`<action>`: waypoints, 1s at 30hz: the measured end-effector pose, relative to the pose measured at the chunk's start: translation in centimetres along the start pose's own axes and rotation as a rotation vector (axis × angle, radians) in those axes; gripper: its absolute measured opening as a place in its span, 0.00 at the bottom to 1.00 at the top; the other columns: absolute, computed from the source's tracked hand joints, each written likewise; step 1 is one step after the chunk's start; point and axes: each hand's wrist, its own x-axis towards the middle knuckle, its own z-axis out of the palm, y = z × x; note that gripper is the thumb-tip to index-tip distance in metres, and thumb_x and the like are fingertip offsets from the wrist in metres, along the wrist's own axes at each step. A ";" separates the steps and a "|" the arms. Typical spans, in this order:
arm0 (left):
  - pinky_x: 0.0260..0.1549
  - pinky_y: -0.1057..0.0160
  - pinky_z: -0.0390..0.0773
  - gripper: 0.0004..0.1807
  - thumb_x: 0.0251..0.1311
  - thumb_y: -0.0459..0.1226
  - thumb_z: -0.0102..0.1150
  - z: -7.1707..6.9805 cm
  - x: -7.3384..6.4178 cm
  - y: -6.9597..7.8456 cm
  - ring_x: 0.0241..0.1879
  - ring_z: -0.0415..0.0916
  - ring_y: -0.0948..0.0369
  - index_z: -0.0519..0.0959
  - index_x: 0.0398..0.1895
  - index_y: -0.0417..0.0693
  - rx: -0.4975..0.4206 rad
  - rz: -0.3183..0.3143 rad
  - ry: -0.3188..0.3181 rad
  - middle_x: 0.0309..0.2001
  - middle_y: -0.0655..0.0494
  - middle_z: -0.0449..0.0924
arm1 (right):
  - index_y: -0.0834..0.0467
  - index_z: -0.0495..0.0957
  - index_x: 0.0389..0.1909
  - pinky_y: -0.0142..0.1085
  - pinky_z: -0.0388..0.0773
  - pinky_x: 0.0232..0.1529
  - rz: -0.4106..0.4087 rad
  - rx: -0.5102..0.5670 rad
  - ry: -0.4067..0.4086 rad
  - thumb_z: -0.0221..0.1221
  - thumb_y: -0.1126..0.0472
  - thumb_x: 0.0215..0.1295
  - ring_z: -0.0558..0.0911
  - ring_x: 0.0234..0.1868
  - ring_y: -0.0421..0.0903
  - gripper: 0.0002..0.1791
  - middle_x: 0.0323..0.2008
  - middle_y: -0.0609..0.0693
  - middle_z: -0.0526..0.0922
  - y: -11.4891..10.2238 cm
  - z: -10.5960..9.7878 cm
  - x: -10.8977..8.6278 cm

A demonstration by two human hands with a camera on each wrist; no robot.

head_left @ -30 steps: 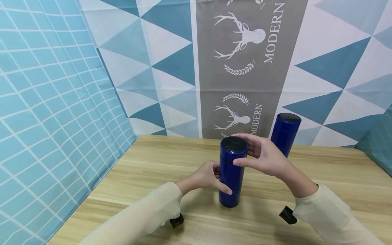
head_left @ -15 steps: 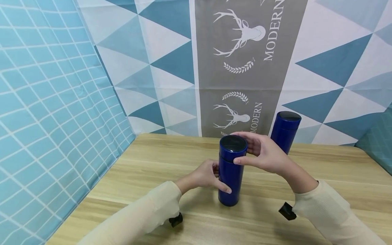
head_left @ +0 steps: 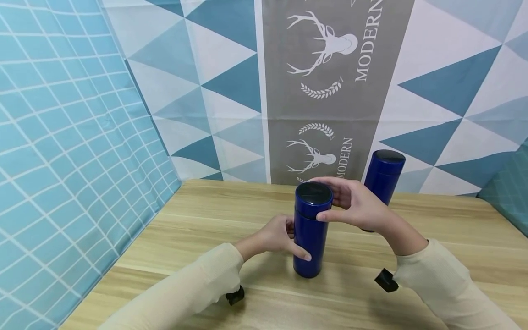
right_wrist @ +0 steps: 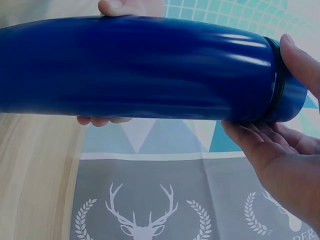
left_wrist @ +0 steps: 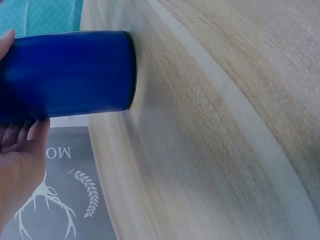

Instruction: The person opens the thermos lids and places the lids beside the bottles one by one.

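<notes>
the left hand (head_left: 274, 234) is curled round the body of the near flask (head_left: 309, 240), thumb laid across the front and fingers going round the far side. the right hand (head_left: 363, 206) grips higher up, its thumb by the seam under the cap (head_left: 305, 209) and its fingers round the back, with a hollow between palm and flask.

the near flask stands upright on the table (head_left: 189, 220), in front of the person. it is a slim, straight-sided cylinder in deep glossy blue, plain on the sides that show, with pale streaks of light near its neck. the cap is the same blue, topped by a shiny black disc (head_left: 314, 193); a thin dark ring (right_wrist: 279, 82) marks where cap meets body, and a narrow dark rim (left_wrist: 133, 70) edges the base.

beyond the right hand is a second blue flask (head_left: 383, 178), black-topped too and partly hidden by that hand. the table is pale wood grain. behind it hangs a cloth (head_left: 231, 105) with triangles and white deer heads; blue gridded fabric (head_left: 62, 114) covers the left side.
</notes>
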 end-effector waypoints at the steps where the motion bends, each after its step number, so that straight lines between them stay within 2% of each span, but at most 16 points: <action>1: 0.46 0.70 0.82 0.28 0.37 0.26 0.75 0.0 0.0 0.0 0.39 0.83 0.68 0.79 0.48 0.35 -0.004 0.001 -0.001 0.45 0.42 0.85 | 0.62 0.65 0.66 0.30 0.80 0.54 -0.001 -0.001 -0.006 0.67 0.65 0.56 0.79 0.58 0.56 0.35 0.60 0.66 0.75 0.0 0.0 0.0; 5: 0.45 0.70 0.82 0.28 0.37 0.26 0.75 0.2 -0.1 -0.1 0.38 0.83 0.69 0.79 0.47 0.35 -0.008 0.003 0.001 0.45 0.41 0.86 | 0.62 0.64 0.66 0.31 0.80 0.54 -0.002 -0.005 -0.030 0.66 0.64 0.57 0.79 0.58 0.59 0.35 0.60 0.67 0.75 0.0 -0.2 0.0; 12: 0.45 0.72 0.81 0.28 0.37 0.26 0.75 0.2 0.0 -0.1 0.38 0.82 0.70 0.79 0.48 0.35 -0.005 0.011 0.003 0.45 0.41 0.85 | 0.63 0.64 0.66 0.31 0.80 0.54 -0.013 0.000 -0.064 0.66 0.65 0.57 0.79 0.58 0.59 0.36 0.60 0.68 0.74 0.2 -0.6 0.2; 19: 0.47 0.70 0.81 0.28 0.38 0.26 0.75 0.1 0.0 0.0 0.39 0.82 0.69 0.79 0.48 0.35 0.008 0.008 0.001 0.46 0.42 0.85 | 0.64 0.63 0.67 0.33 0.80 0.54 -0.018 0.015 -0.101 0.66 0.65 0.58 0.77 0.59 0.63 0.36 0.62 0.68 0.72 0.3 -1.0 0.5; 30: 0.47 0.68 0.82 0.29 0.38 0.26 0.75 0.0 0.0 0.0 0.39 0.82 0.70 0.79 0.49 0.36 0.025 0.009 -0.004 0.46 0.42 0.85 | 0.65 0.61 0.68 0.33 0.80 0.56 -0.018 0.074 -0.177 0.65 0.67 0.58 0.78 0.60 0.57 0.37 0.65 0.69 0.69 0.7 -1.7 1.0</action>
